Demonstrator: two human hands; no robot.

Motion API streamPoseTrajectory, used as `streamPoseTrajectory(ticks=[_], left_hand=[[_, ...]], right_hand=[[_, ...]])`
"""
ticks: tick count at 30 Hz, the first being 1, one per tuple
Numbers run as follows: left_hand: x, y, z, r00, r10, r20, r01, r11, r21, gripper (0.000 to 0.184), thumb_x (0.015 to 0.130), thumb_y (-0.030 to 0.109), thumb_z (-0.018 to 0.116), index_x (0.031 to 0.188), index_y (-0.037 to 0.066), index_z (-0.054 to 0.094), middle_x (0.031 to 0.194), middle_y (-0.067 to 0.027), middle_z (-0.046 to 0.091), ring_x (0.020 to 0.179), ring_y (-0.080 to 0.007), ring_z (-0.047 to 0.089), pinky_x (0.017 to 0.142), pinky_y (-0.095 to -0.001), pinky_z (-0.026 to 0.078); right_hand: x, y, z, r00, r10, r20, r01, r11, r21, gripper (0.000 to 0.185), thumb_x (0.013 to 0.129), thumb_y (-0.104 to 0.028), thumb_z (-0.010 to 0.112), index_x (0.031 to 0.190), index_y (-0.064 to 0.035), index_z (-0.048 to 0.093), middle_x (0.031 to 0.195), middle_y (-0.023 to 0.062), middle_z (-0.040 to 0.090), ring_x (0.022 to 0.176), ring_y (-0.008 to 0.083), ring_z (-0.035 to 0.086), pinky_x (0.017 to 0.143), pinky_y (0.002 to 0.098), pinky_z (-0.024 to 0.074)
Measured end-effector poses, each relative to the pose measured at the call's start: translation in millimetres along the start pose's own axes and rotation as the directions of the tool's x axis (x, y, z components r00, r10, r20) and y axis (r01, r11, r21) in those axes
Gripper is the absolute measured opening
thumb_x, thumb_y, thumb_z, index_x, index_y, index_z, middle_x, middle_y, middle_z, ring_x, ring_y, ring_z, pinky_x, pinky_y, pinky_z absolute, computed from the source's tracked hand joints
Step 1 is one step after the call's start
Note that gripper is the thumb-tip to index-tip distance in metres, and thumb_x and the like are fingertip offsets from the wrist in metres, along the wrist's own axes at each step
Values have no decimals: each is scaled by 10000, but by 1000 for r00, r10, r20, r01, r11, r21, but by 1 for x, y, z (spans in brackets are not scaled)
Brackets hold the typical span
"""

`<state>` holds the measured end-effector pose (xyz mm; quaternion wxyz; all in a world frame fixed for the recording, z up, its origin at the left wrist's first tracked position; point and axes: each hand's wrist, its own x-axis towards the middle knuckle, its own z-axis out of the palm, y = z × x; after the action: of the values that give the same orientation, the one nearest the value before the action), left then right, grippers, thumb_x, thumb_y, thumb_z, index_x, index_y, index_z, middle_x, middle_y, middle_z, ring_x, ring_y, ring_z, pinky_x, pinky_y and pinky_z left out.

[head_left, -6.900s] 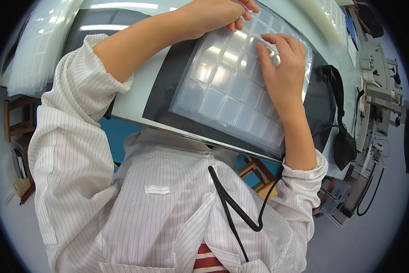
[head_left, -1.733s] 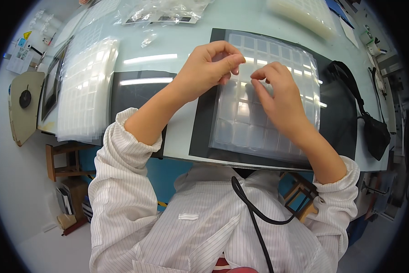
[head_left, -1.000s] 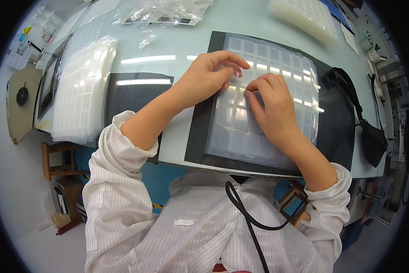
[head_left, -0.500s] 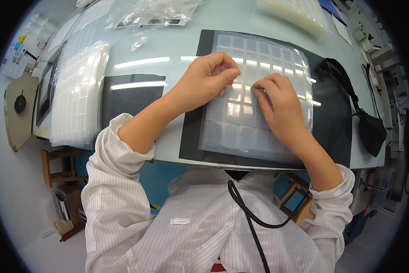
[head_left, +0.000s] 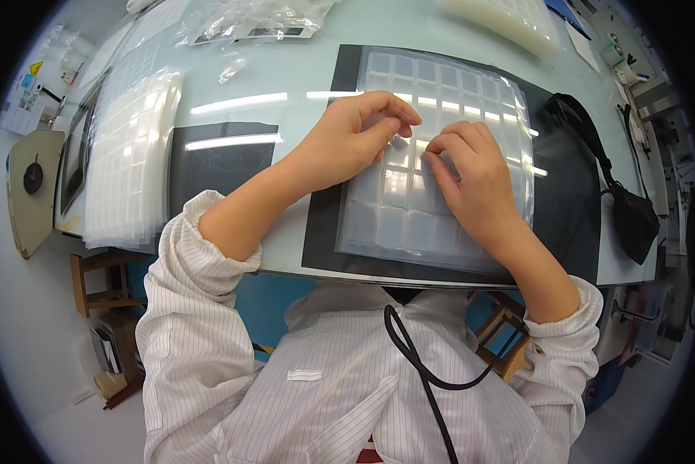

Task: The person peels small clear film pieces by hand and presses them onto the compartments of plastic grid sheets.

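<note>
A stack of clear plastic sheets with rows of pockets [head_left: 398,220] lies on a black mat [head_left: 568,224]. My left hand [head_left: 355,139] hovers over the left side of the stack, fingers curled and thumb near the index finger. A small clear piece seems to show at its fingertips, too small to make out. Just to the right, my right hand [head_left: 475,178] is over the middle of the pockets, thumb and index finger pinched together near the sheet. What they pinch is hidden.
Another pile of clear pocket sheets [head_left: 131,162] stands at the left beside a dark panel [head_left: 220,166]. Crumpled clear bags [head_left: 266,19] lie at the back. A further stack [head_left: 510,23] is at the back right. A black strap and pouch [head_left: 633,224] rest at the right edge.
Since the oldest frame, my left hand has come down nearer my body and the view has turned, showing more of the left side. Lately my left index finger has stretched slightly rightward.
</note>
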<state>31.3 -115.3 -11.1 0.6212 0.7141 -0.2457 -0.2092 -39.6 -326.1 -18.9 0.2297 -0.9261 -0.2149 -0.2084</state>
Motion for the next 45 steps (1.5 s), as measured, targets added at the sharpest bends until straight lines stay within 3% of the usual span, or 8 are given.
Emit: streamPoseTrajectory(ticks=[16,17,19,21,23,28,40,45], left_hand=[[0,1,0,999,47,-14,-45,995,86,194,1014,168,601,1149,75,705,909,6,647,716,-50,514,634,-216,433],[-1,4,4,996,88,-24,-86,993,86,193,1001,185,625,1114,49,704,934,-13,666,809,-82,562,735,-249,468],[-2,9,7,991,127,-32,-123,988,89,207,989,201,650,1079,23,703,959,-31,686,901,-114,610,835,-281,504],[-3,13,12,990,38,139,-47,997,61,253,979,258,699,1065,20,699,922,-19,681,889,-110,610,832,-280,501],[-3,7,17,991,42,130,-47,998,41,247,983,268,702,1037,27,695,878,-8,672,804,-93,596,753,-267,497],[2,2,15,998,-17,-53,8,987,-163,167,1021,211,633,1005,47,656,840,-12,662,656,-53,542,604,-219,453],[4,-10,18,998,4,-61,-13,989,-148,210,1037,111,531,1201,22,628,895,-53,667,659,-68,565,589,-224,471],[12,-4,26,999,-36,-30,32,989,-146,279,1038,83,486,1288,30,597,1116,-91,685,672,-78,597,562,-224,493]], right_hand=[[3,1,2,999,-13,-33,14,1000,27,163,854,-7,712,1010,-33,670,1001,98,628,952,278,583,823,385,480],[4,-1,-3,999,-15,-38,16,999,28,163,854,-7,712,1010,-33,670,1001,98,628,952,278,583,823,385,480],[7,-8,-20,993,108,-49,-89,949,303,110,884,-18,690,993,-28,675,996,85,624,932,233,571,803,359,470],[8,-10,-28,985,169,-45,-143,923,358,95,892,-20,682,986,-27,676,995,79,623,923,216,566,799,346,466],[6,-3,-28,972,231,-43,-194,892,408,80,900,-23,675,980,-25,677,995,73,621,913,200,560,796,333,462],[-16,17,-14,994,103,-43,-101,994,38,121,864,-14,710,981,-28,683,982,112,637,924,287,602,811,379,488],[-13,11,-10,997,57,-49,-58,998,-13,129,830,15,710,945,-15,660,987,139,620,951,339,591,827,426,486],[-15,10,-11,996,-1,-89,-4,998,-56,125,827,30,700,940,-14,670,986,129,631,954,341,592,837,426,484]])
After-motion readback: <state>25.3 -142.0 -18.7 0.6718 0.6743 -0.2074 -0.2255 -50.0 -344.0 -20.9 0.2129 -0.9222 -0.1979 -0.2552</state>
